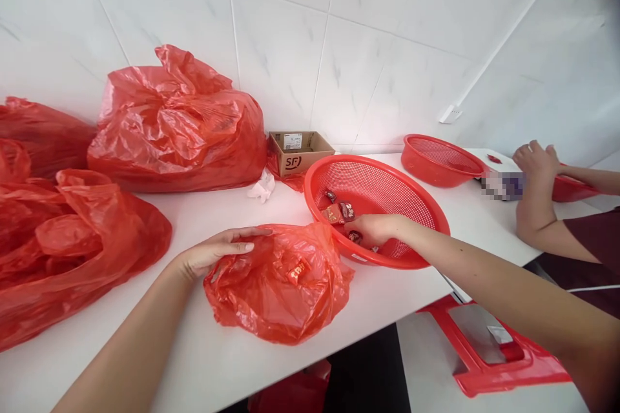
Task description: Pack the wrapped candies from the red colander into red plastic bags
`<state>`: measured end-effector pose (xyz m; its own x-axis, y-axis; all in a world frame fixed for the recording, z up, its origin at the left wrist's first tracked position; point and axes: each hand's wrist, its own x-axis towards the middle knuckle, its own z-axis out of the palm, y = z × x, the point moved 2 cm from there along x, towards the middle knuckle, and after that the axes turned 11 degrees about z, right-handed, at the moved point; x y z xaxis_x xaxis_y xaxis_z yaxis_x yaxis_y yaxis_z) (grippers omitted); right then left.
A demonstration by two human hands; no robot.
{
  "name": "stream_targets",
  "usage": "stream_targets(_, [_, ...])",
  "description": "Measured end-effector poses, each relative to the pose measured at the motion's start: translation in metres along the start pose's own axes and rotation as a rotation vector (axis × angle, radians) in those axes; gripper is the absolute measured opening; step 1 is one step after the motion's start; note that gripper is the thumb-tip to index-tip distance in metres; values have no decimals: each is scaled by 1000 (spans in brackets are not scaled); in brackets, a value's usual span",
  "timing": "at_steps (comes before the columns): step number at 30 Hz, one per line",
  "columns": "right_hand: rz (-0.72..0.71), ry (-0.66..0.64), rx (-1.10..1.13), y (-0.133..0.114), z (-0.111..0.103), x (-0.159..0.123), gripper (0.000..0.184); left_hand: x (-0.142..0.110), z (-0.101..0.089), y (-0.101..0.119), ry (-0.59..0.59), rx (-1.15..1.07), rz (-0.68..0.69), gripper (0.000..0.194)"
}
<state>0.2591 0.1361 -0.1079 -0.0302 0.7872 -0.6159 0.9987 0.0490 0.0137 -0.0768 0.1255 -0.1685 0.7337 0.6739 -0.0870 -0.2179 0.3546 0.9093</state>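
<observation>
Red and thin, the bag (283, 322) is gaping on the worktop (387, 290), a wrapped sweet (297, 271) lying in it. At the bag's ten o'clock, your left hand (216, 253) is resting loosely open against its rim. At its two o'clock, your right hand (372, 230) is sitting inside the basket (387, 184) beside more sweets (333, 213); whether its hidden fingers are gripping anything, you cannot tell.
</observation>
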Motion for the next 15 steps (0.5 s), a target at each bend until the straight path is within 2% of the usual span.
stream_targets(3, [-8,-27,13,11,-4,10,30,-1,1,-1,14,-38,2,49])
stream_targets(5, [12,-1,50,22,-12,17,28,0,3,0,4,-70,-8,49])
stream_targets(8, [29,50,120,42,-30,27,25,2,8,4,-28,-101,-29,46])
stream_targets(11, [20,99,182,53,-49,23,22,3,17,9,-77,-118,-56,46])
stream_targets(13, [-79,137,304,46,-59,5,21,4,24,12,-107,-112,-81,46])
stream_targets(15, [-270,178,502,24,-63,-22,20,6,30,13,-126,-87,-98,45])
